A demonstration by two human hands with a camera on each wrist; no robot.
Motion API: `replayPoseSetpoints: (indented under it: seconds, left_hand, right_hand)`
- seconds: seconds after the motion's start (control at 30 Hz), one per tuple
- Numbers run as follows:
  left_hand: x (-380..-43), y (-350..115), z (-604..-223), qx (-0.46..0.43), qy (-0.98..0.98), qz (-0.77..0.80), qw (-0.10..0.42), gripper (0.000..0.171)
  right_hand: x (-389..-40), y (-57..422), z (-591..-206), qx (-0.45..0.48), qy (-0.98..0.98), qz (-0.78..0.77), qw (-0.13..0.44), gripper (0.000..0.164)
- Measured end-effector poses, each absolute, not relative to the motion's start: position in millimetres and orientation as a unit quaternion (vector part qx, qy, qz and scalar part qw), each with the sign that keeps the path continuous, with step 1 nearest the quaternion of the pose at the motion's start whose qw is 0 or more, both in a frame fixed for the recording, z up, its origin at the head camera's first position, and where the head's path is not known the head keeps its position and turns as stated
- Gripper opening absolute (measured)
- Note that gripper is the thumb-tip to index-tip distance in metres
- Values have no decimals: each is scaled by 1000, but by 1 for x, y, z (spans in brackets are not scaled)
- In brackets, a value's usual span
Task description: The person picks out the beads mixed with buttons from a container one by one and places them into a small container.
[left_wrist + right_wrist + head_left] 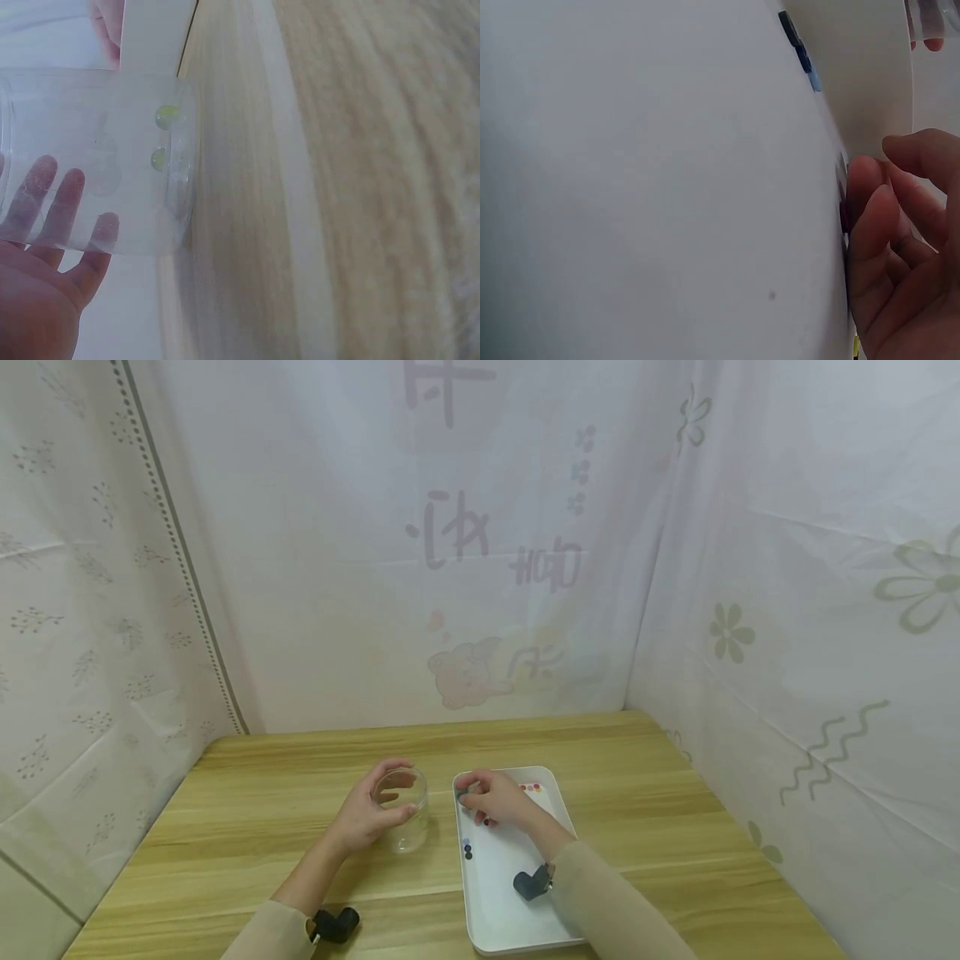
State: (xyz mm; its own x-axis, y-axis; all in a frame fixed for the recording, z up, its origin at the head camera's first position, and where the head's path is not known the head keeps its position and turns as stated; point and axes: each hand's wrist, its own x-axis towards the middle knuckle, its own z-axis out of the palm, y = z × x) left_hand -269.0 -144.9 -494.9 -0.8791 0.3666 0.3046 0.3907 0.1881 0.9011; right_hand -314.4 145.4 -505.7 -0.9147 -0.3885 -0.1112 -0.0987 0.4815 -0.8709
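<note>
Clear jar (408, 838) stands on a wooden table (315, 760) amid printed curtains (337, 635), left hand (365, 814) gripping with spread fingers, right hand (504, 799) at the tray (495, 902), any pinch unclear.

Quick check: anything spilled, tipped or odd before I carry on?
Nothing looks spilled or tipped; the clear jar in the left hand is upright. One small oddity: a lone dark speck against the plain white tray in the right wrist view. I can't tell whether it's dirt or damage.
</note>
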Motion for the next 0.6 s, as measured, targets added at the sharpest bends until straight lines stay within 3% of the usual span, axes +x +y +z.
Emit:
replayPoseSetpoints:
  seconds: [0.6]
  left_hand:
    - [-269,-145,-496,-243,-777,-581,17,64]
  right_hand:
    - [-316,146,-516,-161,852,-479,136,20]
